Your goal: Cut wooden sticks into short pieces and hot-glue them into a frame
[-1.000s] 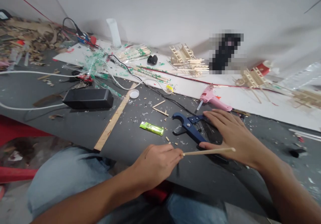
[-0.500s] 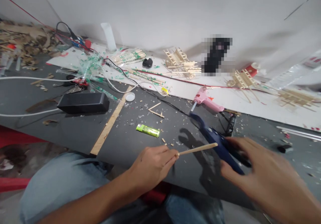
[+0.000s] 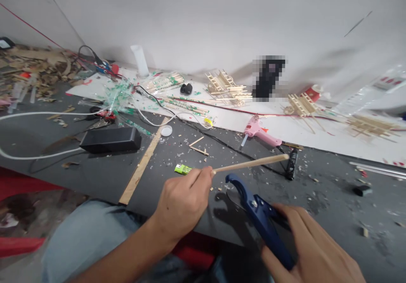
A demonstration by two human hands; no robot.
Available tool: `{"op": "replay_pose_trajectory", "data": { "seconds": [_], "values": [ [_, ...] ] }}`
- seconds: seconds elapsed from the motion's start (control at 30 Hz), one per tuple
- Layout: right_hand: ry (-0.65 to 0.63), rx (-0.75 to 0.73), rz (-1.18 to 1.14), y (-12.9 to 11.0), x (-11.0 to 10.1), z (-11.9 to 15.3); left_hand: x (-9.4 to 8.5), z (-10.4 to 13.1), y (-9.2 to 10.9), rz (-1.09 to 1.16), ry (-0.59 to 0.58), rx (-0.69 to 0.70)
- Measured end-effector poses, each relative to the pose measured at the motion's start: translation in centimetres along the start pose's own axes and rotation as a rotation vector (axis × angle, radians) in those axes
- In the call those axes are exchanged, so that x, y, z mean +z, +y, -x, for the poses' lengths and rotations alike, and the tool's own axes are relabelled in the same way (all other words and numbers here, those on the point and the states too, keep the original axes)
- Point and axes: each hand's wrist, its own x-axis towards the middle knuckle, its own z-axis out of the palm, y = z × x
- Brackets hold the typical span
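Note:
My left hand (image 3: pixel 185 200) is closed on one end of thin wooden sticks (image 3: pixel 253 163), perhaps chopsticks, which point right and slightly up above the table. In my right hand (image 3: pixel 314 245) is a blue pipe cutter (image 3: pixel 258 215), gripped round its handles. Its hooked jaw stands a little below the sticks and apart from them. A green lighter (image 3: pixel 182 169) lies just behind my left hand, partly covered by it. Short cut pieces of wood (image 3: pixel 199 150) rest beyond it on the dark table.
A pink glue gun (image 3: pixel 260 131) lies at the back. Small bamboo cart models (image 3: pixel 226 86) stand on a white board (image 3: pixel 228 124). A black box (image 3: pixel 111 140) with a white cable sits left, near a flat wooden strip (image 3: pixel 142 166). Plastic wrappers (image 3: pixel 117 94) are heaped behind.
My left hand has risen with the sticks, partly covering the lighter. My right hand has lowered the pipe cutter leftward and toward me, so its jaw is now below the sticks.

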Motion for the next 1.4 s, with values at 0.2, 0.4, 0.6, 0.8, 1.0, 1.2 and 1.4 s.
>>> {"op": "replay_pose_trajectory", "data": {
  "seconds": [0.2, 0.4, 0.6, 0.8, 1.0, 1.2, 1.4],
  "values": [
    [0.074, 0.034, -0.05, -2.6, 1.2, -2.9, -1.4, -1.0, -1.7, -0.227, 0.131, 0.096],
    [0.112, 0.09, -0.154, -3.9, 3.1, -3.4, -2.1, -1.0, -1.9, -0.238, 0.163, 0.155],
    [0.137, 0.066, -0.173, -4.5, 3.9, -3.8, -2.2, -0.7, -1.8, -0.225, 0.208, 0.194],
    [0.179, 0.05, -0.142, -4.7, 4.2, -3.8, -2.0, -0.8, -1.9, -0.206, 0.236, 0.194],
    [0.161, 0.048, -0.177, -4.4, 4.6, -3.5, -1.9, -1.0, -1.9, -0.198, 0.213, 0.182],
    [0.147, 0.06, -0.26, -4.8, 4.5, -3.6, -1.8, -1.1, -1.8, -0.217, 0.167, 0.151],
    [0.075, 0.082, -0.219, -5.4, 4.2, -4.1, -1.3, -0.9, -1.9, -0.253, 0.094, 0.093]
  ]
}}
